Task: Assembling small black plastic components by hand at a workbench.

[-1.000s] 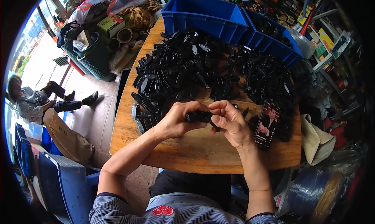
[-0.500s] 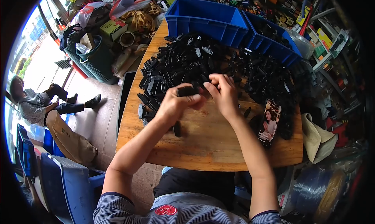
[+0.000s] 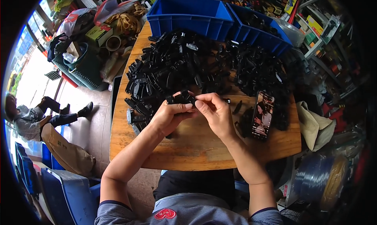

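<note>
In front of me, over the near half of the wooden table (image 3: 188,152), my left hand (image 3: 169,116) is wrapped round a small black plastic part (image 3: 183,97), its thumb lying along the near side. My right hand (image 3: 216,114) pinches at the right end of that same part with thumb and forefinger. The fingers cover much of it, so its exact kind cannot be made out. Beyond my hands spreads a large heap of similar black plastic parts (image 3: 180,64), some with grey faces. A second heap of black parts (image 3: 255,68) lies to the right.
A blue crate (image 3: 188,24) and another blue crate (image 3: 261,38) holding dark parts stand along the table's far edge. A phone (image 3: 262,117) showing a video leans at the right. To the left are a green basket (image 3: 78,68), a blue chair (image 3: 74,189) and a seated person (image 3: 31,121).
My hands have come closer together and nearer to me, with the right fingers now on the black part. The whole view has shifted slightly.
</note>
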A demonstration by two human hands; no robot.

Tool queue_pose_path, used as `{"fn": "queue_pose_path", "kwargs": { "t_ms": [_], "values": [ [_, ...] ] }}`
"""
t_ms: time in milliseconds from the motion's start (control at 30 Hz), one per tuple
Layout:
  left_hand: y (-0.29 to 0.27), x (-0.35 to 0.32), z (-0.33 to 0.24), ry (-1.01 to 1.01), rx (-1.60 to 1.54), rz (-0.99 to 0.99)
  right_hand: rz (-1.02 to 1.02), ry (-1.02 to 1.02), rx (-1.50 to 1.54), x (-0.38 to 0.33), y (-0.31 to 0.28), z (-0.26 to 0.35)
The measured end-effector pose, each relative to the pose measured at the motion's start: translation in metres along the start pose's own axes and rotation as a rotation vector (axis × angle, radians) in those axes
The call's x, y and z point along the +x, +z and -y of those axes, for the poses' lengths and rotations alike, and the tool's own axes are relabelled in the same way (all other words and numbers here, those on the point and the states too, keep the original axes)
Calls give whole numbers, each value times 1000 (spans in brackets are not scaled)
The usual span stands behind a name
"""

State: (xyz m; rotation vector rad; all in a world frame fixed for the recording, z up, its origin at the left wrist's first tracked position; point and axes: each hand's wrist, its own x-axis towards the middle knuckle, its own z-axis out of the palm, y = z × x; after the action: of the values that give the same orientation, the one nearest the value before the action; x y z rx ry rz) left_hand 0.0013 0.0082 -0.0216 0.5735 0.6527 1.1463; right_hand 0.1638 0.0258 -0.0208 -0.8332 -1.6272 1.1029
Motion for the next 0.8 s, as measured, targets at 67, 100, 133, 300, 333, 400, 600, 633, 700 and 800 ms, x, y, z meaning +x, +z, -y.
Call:
{"fn": "queue_pose_path", "kwargs": {
  "t_ms": [67,100,133,300,333,400,600,633,700,800],
  "values": [
    [1,0,1,-21,29,0,-55,-156,-194,2,-4,2],
    [2,-1,4,6,41,21,-18,-100,-154,3,-8,2],
    [3,-1,5,4,43,21,20,-42,-117,3,-12,3],
    [12,-6,-6,31,161,-11,107,-103,-745,14,-54,10],
    [11,-5,-6,32,159,-8,112,-219,-999,14,-63,4],
    [7,-2,-4,42,186,-13,180,-101,-1002,12,-66,-7],
    [-2,0,5,178,304,35,135,228,233,15,-41,4],
    [2,-2,2,188,410,30,173,240,331,13,-40,21],
    [6,-4,1,213,479,16,215,206,339,8,-37,17],
    [12,-8,-3,204,559,-4,280,153,338,7,-36,10]
  ]
}}
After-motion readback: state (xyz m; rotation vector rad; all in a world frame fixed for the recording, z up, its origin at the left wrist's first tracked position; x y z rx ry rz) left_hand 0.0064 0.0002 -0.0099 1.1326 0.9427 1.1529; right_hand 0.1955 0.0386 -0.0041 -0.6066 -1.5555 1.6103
